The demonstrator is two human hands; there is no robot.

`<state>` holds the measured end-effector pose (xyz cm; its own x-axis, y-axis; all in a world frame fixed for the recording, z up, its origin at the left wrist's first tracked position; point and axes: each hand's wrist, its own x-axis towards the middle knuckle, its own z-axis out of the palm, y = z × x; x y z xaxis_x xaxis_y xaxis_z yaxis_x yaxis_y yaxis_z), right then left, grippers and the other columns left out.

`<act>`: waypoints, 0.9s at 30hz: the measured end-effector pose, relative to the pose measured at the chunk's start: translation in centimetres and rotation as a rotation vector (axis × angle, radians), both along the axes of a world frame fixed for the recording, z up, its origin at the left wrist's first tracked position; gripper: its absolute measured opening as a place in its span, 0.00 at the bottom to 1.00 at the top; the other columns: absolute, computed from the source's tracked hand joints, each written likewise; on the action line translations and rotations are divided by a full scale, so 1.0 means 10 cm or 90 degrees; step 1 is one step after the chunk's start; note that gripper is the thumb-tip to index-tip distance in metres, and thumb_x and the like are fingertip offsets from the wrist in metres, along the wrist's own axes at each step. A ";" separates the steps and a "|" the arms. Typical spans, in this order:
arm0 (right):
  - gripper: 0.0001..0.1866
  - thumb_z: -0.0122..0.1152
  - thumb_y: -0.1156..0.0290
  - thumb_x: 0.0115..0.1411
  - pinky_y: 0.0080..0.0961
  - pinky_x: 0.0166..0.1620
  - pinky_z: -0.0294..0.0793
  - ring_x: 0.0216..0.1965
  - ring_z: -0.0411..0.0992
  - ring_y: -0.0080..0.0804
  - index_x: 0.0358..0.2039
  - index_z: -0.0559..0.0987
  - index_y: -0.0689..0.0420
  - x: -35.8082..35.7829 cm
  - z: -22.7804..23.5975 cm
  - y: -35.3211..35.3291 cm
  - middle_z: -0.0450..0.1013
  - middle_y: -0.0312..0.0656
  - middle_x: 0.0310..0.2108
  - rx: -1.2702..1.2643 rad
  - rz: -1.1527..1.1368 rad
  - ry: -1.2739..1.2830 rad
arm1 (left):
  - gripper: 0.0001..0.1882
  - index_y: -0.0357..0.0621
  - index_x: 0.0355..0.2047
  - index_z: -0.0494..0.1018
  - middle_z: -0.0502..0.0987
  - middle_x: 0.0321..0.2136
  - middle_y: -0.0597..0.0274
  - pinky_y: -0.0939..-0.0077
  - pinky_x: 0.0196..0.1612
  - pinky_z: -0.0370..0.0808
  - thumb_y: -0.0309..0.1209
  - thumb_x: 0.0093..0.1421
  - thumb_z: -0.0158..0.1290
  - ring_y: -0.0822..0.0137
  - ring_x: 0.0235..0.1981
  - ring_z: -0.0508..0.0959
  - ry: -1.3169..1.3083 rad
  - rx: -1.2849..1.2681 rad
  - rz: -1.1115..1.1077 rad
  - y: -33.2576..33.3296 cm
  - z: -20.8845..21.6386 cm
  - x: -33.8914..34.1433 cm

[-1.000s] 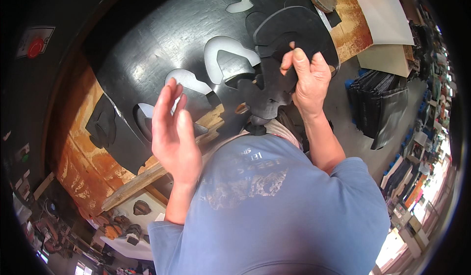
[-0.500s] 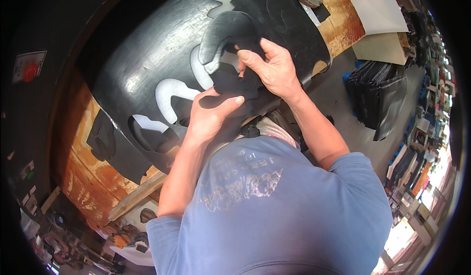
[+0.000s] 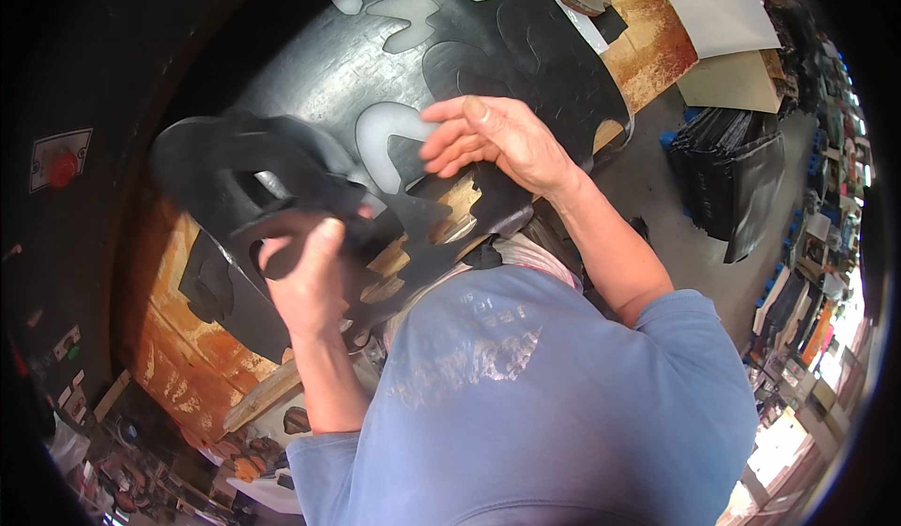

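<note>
My left hand grips several curved black pieces of sheet material, leather-like, held up at the left over the work surface and blurred by motion. The thumb lies along the near side of them; the fingers are partly hidden. My right hand hovers empty over a large black sheet, its fingers apart and pointing left. Just left of its fingertips is a light curved cut-out in the sheet. Closer to my body, ragged holes in the sheet show worn wood.
A brown, worn wooden board lies under the sheet, with a wooden bar along its near left edge. Black offcuts lie on the left. A dark panel with a red button stands at far left; stacked black sheets are at right.
My left hand has moved left, carrying the black pieces off the sheet's middle. My right hand has let go and opened. Wood now shows through holes near my body.
</note>
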<state>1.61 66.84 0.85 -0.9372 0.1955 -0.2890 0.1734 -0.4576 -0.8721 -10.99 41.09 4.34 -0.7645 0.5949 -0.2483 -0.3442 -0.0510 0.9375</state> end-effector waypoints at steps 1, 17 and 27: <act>0.35 0.49 0.45 0.78 0.35 0.55 0.84 0.47 0.84 0.40 0.64 0.74 0.69 -0.02 0.06 -0.03 0.82 0.55 0.48 -0.020 0.039 0.026 | 0.15 0.31 0.50 0.78 0.83 0.42 0.50 0.52 0.57 0.81 0.22 0.63 0.62 0.53 0.42 0.85 -0.043 -0.015 0.010 0.03 0.04 0.13; 0.10 0.63 0.69 0.73 0.23 0.39 0.83 0.33 0.82 0.26 0.44 0.82 0.64 0.38 0.41 0.50 0.84 0.43 0.34 0.009 -0.142 0.011 | 0.35 0.35 0.71 0.67 0.77 0.62 0.51 0.68 0.69 0.70 0.26 0.65 0.65 0.65 0.61 0.77 -0.229 0.057 -0.268 0.71 -0.13 0.63; 0.24 0.70 0.57 0.69 0.21 0.34 0.79 0.30 0.79 0.21 0.50 0.79 0.67 0.16 0.09 0.70 0.81 0.39 0.33 0.348 -0.048 -0.208 | 0.30 0.21 0.67 0.62 0.71 0.65 0.29 0.56 0.72 0.71 0.32 0.74 0.56 0.43 0.67 0.74 -0.403 0.080 0.052 0.72 -0.11 0.49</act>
